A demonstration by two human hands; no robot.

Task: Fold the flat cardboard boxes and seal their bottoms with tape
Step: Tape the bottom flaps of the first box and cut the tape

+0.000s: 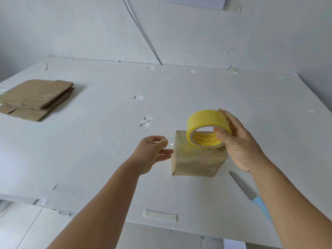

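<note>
One box [195, 159] stands folded at lower centre of the frame, its upturned bottom already crossed by glossy clear tape; by the look of it the sealing of this box is under way, not finished. At upper left a stack of flats [36, 98] lies untouched on the white worktop [107, 141], thin brown corrugated sheets with slotted flaps, so most of the task seems left. The left hand [152, 151] pinches the free end of a clear strip between thumb and forefinger, just left of the box. The right hand [240, 146] grips the tape roll [206, 130], a smooth yellow ring with a printed core, held just above the box. At lower right lies a knife [249, 193], steel blade, pale blue handle.
</note>
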